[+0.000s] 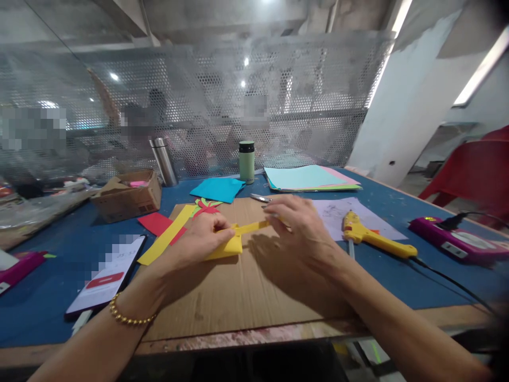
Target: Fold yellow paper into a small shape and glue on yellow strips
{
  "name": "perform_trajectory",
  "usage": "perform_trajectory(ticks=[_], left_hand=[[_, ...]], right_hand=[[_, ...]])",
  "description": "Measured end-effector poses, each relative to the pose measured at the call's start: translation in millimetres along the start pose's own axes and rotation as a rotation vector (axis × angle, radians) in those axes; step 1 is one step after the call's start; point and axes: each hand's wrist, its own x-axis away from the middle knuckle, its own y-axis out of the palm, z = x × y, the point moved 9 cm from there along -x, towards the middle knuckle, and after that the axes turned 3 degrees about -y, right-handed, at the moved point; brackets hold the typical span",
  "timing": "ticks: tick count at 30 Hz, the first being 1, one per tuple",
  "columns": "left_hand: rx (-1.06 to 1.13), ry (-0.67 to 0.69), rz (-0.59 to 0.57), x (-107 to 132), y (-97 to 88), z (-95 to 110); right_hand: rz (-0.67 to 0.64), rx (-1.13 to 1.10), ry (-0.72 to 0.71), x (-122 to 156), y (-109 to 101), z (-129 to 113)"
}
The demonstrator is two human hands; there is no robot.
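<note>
My left hand (209,233) is closed on a folded piece of yellow paper (233,246) above the cardboard sheet (222,302). From it a narrow yellow paper strip (252,227) stretches across to my right hand (296,220), whose thumb and fingers pinch the strip's far end. Beside my left hand lie a longer yellow strip (169,233) and a red paper piece (157,224). Red and green paper strips (204,207) are bunched just behind it. Scissors (261,198) lie beyond my right hand, partly hidden by it.
A yellow glue gun (374,239) with a cord rests at right, by a purple power strip (457,241). At left are a phone (107,276) and a cardboard box (127,196). Behind stand a steel flask (164,162), a green tumbler (246,164), blue paper (218,188) and stacked coloured sheets (306,178).
</note>
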Motion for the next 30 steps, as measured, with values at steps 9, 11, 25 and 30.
perform_trajectory(ticks=[9,11,25,30], left_hand=[[0.548,-0.003,0.172,-2,-17.3,-3],[0.586,0.013,0.158,1,-15.6,2],[0.668,-0.035,0.025,0,6.0,-5],[0.758,-0.077,0.054,-1,4.7,-10]], right_hand=[[-0.127,-0.455,0.309,-12,24,24],[-0.176,-0.572,0.361,-21,35,18],[-0.014,-0.696,0.383,-33,55,-7],[0.059,-0.507,0.196,-35,40,-26]])
